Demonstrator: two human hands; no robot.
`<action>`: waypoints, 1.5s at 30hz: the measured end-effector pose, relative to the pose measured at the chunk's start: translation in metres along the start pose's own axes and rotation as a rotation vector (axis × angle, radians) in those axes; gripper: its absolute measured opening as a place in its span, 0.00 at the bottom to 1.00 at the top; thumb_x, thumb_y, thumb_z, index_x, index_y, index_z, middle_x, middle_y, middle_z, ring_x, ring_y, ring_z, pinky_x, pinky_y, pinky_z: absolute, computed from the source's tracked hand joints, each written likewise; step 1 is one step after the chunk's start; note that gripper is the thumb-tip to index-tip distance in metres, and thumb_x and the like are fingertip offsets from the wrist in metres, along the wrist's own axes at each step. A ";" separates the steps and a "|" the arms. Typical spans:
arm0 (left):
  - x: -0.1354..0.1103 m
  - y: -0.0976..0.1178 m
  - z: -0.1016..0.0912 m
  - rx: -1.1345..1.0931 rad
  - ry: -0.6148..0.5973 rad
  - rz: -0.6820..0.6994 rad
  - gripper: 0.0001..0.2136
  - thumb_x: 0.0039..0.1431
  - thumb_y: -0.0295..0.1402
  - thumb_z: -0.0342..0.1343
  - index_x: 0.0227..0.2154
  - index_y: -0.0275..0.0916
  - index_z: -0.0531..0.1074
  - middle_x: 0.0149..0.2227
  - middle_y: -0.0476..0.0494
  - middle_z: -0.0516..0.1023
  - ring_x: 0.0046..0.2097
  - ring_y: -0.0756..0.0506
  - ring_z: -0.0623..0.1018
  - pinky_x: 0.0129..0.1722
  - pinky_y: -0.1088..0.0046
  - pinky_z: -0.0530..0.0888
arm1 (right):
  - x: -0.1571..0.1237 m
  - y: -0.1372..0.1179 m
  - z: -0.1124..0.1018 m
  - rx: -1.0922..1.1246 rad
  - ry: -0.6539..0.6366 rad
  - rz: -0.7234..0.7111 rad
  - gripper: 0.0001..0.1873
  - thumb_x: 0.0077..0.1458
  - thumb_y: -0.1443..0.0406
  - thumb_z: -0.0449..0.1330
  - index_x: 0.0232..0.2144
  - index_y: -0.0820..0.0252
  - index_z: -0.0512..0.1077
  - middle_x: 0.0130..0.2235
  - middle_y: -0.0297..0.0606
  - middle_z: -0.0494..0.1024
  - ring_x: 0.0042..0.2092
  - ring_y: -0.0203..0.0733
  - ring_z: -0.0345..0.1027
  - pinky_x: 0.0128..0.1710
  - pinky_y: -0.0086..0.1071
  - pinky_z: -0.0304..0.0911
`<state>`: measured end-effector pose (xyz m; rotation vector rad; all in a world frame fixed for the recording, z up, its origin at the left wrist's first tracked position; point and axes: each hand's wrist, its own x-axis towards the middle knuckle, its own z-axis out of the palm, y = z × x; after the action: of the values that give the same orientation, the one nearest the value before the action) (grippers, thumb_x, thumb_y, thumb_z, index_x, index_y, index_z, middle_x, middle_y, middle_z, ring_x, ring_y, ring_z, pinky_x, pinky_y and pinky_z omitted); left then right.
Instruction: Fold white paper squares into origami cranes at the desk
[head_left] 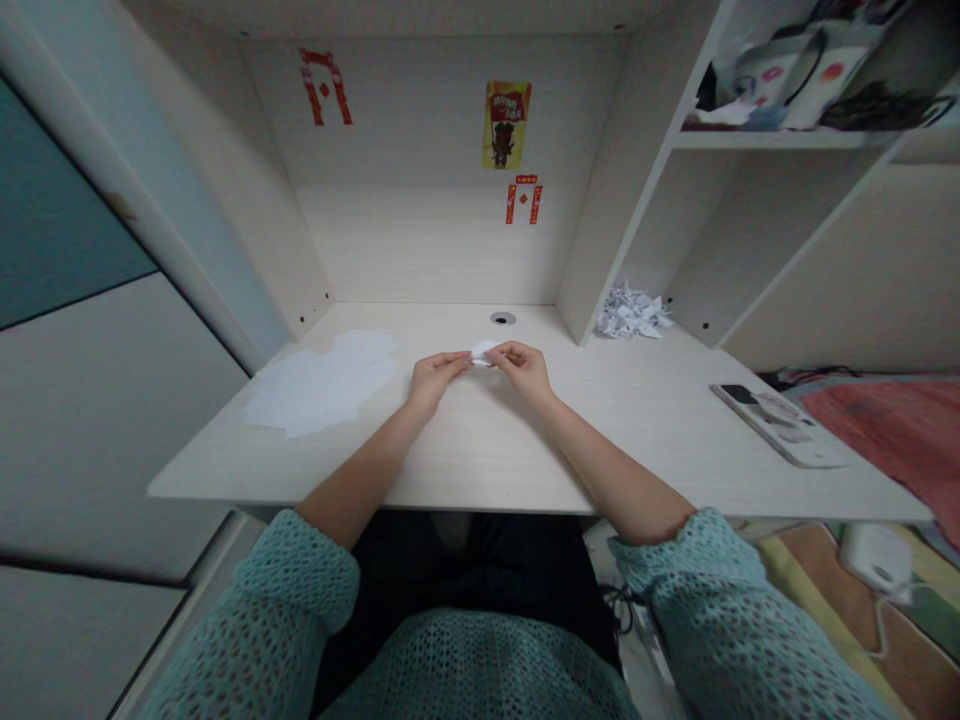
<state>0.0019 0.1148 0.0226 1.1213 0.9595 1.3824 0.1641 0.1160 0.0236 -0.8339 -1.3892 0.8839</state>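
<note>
A small piece of white paper [481, 352] is held just above the desk between both hands. My left hand [436, 378] pinches its left side, fingers closed. On the right side, the thumb and fingertips of my right hand [525, 368] are closed on the same paper. Part of the paper is hidden behind the fingertips, so its exact folds cannot be made out. A spread of flat white paper sheets [322, 385] lies on the desk to the left of my left hand. Beyond the hands, a heap of folded white paper pieces [631, 312] sits at the back right.
The pale desk [480, 460] has a round cable hole [502, 319] near its back panel. A phone [776, 425] lies toward the right end. An upright divider [637, 170] stands behind my right hand, with bags [810, 80] on the upper shelf.
</note>
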 end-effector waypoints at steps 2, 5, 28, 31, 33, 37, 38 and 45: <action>-0.001 0.001 0.001 -0.005 0.002 0.002 0.13 0.38 0.34 0.66 0.30 0.35 0.78 0.33 0.42 0.80 0.36 0.47 0.78 0.48 0.67 0.70 | 0.000 0.000 0.000 0.003 0.001 -0.007 0.14 0.43 0.54 0.63 0.25 0.60 0.72 0.26 0.36 0.76 0.29 0.38 0.69 0.32 0.31 0.63; -0.002 0.002 0.002 -0.009 0.009 0.014 0.12 0.37 0.34 0.66 0.29 0.35 0.78 0.33 0.42 0.80 0.36 0.47 0.78 0.48 0.67 0.70 | 0.000 0.000 0.000 0.014 0.005 -0.008 0.14 0.44 0.55 0.63 0.25 0.60 0.72 0.26 0.36 0.76 0.29 0.38 0.69 0.33 0.31 0.64; -0.005 0.002 0.002 -0.001 0.038 0.062 0.11 0.40 0.34 0.64 0.29 0.35 0.76 0.29 0.44 0.79 0.33 0.49 0.77 0.40 0.70 0.71 | 0.002 0.001 -0.003 -0.035 0.006 -0.018 0.13 0.45 0.55 0.63 0.26 0.60 0.72 0.26 0.36 0.76 0.29 0.38 0.69 0.31 0.30 0.62; -0.003 0.000 -0.001 0.016 0.083 0.079 0.12 0.41 0.36 0.64 0.30 0.35 0.76 0.30 0.43 0.79 0.33 0.49 0.77 0.37 0.73 0.71 | 0.002 0.000 -0.004 -0.039 0.031 -0.012 0.14 0.44 0.55 0.63 0.25 0.60 0.72 0.24 0.35 0.75 0.28 0.37 0.69 0.30 0.30 0.62; -0.003 0.000 -0.002 0.048 0.116 0.095 0.13 0.43 0.37 0.62 0.32 0.35 0.75 0.32 0.42 0.79 0.33 0.49 0.77 0.35 0.74 0.70 | 0.002 0.000 -0.004 -0.038 0.044 -0.014 0.13 0.44 0.55 0.63 0.25 0.60 0.72 0.24 0.35 0.75 0.27 0.37 0.68 0.29 0.29 0.61; -0.005 0.004 -0.003 0.134 0.091 0.146 0.16 0.48 0.38 0.59 0.41 0.39 0.73 0.37 0.41 0.79 0.36 0.48 0.77 0.32 0.76 0.69 | 0.002 0.001 -0.004 -0.044 0.038 -0.009 0.13 0.44 0.56 0.63 0.25 0.60 0.72 0.24 0.35 0.75 0.27 0.36 0.68 0.28 0.29 0.60; -0.006 0.004 -0.002 0.152 0.053 0.152 0.18 0.48 0.38 0.59 0.43 0.40 0.72 0.38 0.42 0.79 0.36 0.48 0.77 0.32 0.76 0.69 | 0.002 0.001 -0.004 -0.045 0.028 -0.008 0.13 0.44 0.56 0.63 0.25 0.60 0.72 0.24 0.35 0.75 0.27 0.36 0.68 0.29 0.29 0.60; -0.012 0.006 0.007 0.176 -0.097 0.155 0.21 0.46 0.38 0.61 0.45 0.40 0.71 0.32 0.44 0.79 0.34 0.47 0.78 0.33 0.74 0.71 | 0.002 0.003 -0.004 -0.050 -0.031 -0.004 0.14 0.44 0.54 0.63 0.25 0.60 0.72 0.27 0.36 0.76 0.29 0.37 0.68 0.31 0.30 0.62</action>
<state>0.0068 0.1024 0.0288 1.4075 0.9546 1.3725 0.1683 0.1192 0.0221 -0.8578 -1.4446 0.8654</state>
